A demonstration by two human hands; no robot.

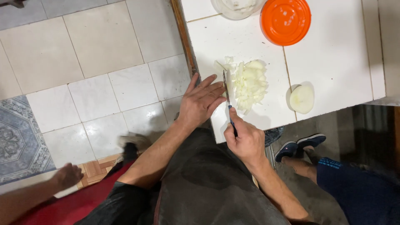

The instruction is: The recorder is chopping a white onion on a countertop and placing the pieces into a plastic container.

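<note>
A pile of chopped white onion (pixel 249 84) lies on the white tiled counter (pixel 333 62). My right hand (pixel 246 139) grips the dark handle of a knife (pixel 227 93), whose blade points away from me along the left side of the pile. My left hand (pixel 202 100) rests flat on the counter's near left edge, fingers spread and touching the blade's side. Half a peeled onion (pixel 301 99) sits cut side down to the right of the pile.
An orange round lid (pixel 286 21) and a clear bowl (pixel 236 8) stand at the counter's far edge. Another person's hand (pixel 66 176) reaches in at lower left. Someone's leg and blue shoes (pixel 298 146) stand on the floor at right.
</note>
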